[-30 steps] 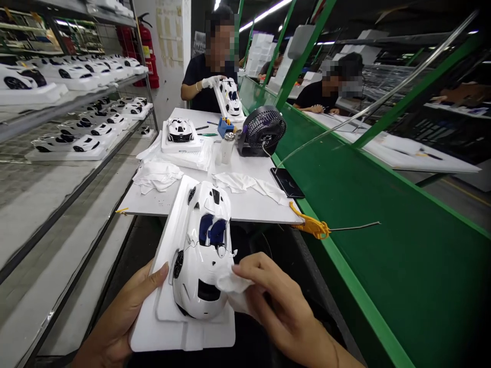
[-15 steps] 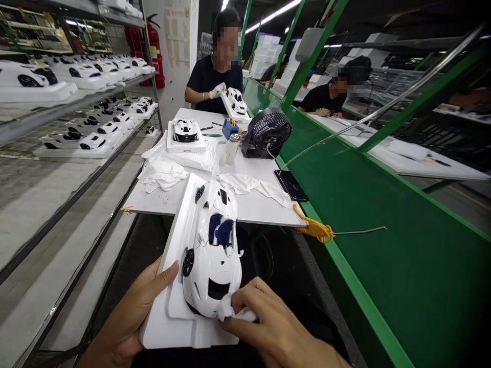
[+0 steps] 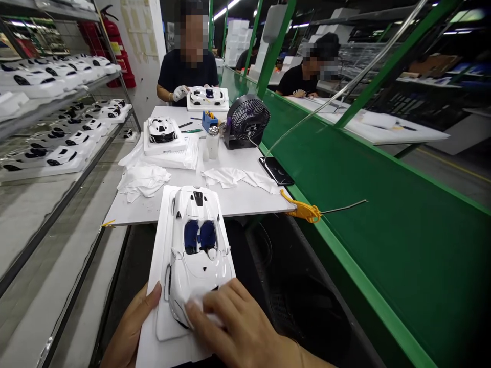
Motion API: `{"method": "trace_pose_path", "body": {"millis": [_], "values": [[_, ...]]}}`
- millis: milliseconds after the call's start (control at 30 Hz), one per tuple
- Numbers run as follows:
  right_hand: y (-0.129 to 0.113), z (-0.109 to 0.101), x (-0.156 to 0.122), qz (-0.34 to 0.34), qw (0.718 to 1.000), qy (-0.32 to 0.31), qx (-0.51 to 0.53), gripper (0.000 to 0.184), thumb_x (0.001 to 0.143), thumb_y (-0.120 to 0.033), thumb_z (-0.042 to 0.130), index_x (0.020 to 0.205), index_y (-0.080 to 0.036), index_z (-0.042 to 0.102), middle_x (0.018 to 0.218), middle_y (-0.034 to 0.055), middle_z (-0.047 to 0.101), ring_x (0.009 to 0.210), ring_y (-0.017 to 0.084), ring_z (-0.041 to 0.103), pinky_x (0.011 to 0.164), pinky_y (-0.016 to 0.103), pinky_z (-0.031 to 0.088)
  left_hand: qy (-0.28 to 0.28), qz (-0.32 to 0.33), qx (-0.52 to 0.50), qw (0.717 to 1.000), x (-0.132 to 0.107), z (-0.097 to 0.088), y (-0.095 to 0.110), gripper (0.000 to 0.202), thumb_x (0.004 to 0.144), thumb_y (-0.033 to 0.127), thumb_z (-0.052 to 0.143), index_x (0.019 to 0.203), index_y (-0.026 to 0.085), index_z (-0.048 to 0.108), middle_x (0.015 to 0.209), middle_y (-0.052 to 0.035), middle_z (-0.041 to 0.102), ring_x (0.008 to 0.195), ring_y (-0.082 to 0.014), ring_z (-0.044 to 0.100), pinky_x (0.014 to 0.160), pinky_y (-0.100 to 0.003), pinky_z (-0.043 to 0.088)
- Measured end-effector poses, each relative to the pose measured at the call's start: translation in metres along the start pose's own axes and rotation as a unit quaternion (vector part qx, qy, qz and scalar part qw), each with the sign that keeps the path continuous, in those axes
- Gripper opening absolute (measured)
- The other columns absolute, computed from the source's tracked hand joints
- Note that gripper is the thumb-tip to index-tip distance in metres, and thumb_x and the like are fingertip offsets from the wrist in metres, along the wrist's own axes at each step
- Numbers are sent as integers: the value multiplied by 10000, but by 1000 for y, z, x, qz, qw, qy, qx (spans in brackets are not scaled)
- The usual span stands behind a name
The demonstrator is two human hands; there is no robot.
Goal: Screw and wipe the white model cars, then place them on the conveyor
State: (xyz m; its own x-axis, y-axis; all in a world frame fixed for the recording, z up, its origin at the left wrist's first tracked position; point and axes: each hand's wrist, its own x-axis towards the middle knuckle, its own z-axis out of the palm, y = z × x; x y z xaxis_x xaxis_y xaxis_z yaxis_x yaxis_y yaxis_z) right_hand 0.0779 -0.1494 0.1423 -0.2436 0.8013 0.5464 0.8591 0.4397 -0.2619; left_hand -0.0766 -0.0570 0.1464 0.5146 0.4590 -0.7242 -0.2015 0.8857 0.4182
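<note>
A white model car [image 3: 192, 266] with dark blue seats lies on a white foam tray [image 3: 161, 240], its far end reaching over the near edge of the table. My left hand [image 3: 132, 322] grips the tray's left side, thumb on top and fingers hidden beneath. At the car's near end, my right hand [image 3: 233, 324] is closed on a white cloth [image 3: 197, 301] and presses it against the bodywork. That hand is slightly blurred and hides part of the car's front.
Crumpled white cloths [image 3: 143, 180], another model car [image 3: 161, 129], a bottle [image 3: 213, 143] and a black fan [image 3: 248, 120] stand on the table. A yellow air gun [image 3: 305, 210] hangs at its right corner, beside a green conveyor [image 3: 364, 220]. Racks of cars [image 3: 65, 128] line the left. Co-workers sit beyond.
My right hand has moved the cloth left across the car's near end. The tray has turned to face up more squarely. Across the table, a co-worker's tilted car now lies level.
</note>
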Motion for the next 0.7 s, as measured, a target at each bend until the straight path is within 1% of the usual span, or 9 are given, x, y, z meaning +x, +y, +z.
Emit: {"method": "trace_pose_path", "body": {"millis": [67, 133, 200, 267, 300, 367, 467, 533, 700], "values": [[3, -11, -15, 15, 997, -26, 69, 216, 864, -153, 497, 1050, -179, 602, 731, 36, 570, 645, 141, 493, 592, 273, 431, 21, 4, 28, 999, -1, 1, 1, 637, 714, 375, 653, 1291, 209, 440, 845, -87, 736, 725, -291, 681, 672, -403, 549], [11, -22, -24, 66, 987, -46, 136, 233, 869, -145, 486, 1062, -213, 598, 779, 34, 563, 708, 133, 514, 627, 244, 453, 47, 9, 50, 998, -1, -1, 0, 649, 712, 404, 649, 1294, 212, 438, 864, -87, 736, 746, -294, 680, 671, -403, 551], [22, -28, -25, 127, 973, -9, 194, 325, 876, -94, 416, 1143, -214, 559, 862, 52, 540, 778, 132, 524, 652, 237, 466, 66, 1, 36, 997, 3, -7, -3, 674, 724, 392, 641, 1324, 215, 388, 890, -81, 734, 780, -284, 678, 689, -392, 551], [33, -27, -20, 177, 957, 66, 221, 398, 869, -48, 367, 1193, -215, 527, 898, 61, 507, 806, 135, 524, 664, 254, 472, 82, -12, 5, 997, 9, -16, -8, 686, 717, 334, 663, 1328, 213, 375, 911, -77, 731, 800, -275, 676, 713, -386, 549], [37, -23, -16, 197, 952, 91, 214, 405, 867, -44, 363, 1195, -213, 527, 896, 63, 495, 812, 141, 522, 667, 266, 474, 89, -14, -8, 996, 13, -21, -11, 680, 704, 304, 679, 1316, 214, 395, 919, -76, 730, 800, -275, 676, 721, -389, 549], [41, -14, -11, 213, 961, 89, 151, 401, 859, -46, 365, 1193, -190, 533, 897, 77, 492, 810, 161, 517, 670, 301, 475, 91, -13, -24, 995, 19, -26, -16, 641, 691, 268, 694, 1281, 217, 449, 935, -79, 726, 803, -282, 676, 738, -407, 546], [30, -2, -10, 185, 981, 52, 31, 377, 843, -42, 384, 1170, -134, 547, 905, 112, 525, 780, 181, 515, 648, 331, 466, 51, -22, -45, 997, 22, -27, -20, 558, 725, 272, 661, 1253, 220, 490, 899, -79, 733, 822, -290, 672, 757, -423, 541], [15, 3, -12, 136, 989, 47, -14, 328, 851, -73, 411, 1139, -104, 564, 876, 118, 553, 741, 184, 515, 619, 331, 452, 38, -28, -56, 997, 23, -25, -20, 496, 753, 258, 626, 1233, 194, 516, 842, -79, 739, 816, -285, 673, 761, -415, 541], [-16, 15, -7, 14, 995, 83, -54, 150, 794, -120, 546, 895, -139, 656, 598, 9, 507, 517, 120, 409, 483, 277, 339, 47, -53, -64, 995, 25, -29, -21, 414, 799, 160, 535, 1210, 118, 524, 753, -59, 736, 671, -220, 680, 700, -345, 556]]}}
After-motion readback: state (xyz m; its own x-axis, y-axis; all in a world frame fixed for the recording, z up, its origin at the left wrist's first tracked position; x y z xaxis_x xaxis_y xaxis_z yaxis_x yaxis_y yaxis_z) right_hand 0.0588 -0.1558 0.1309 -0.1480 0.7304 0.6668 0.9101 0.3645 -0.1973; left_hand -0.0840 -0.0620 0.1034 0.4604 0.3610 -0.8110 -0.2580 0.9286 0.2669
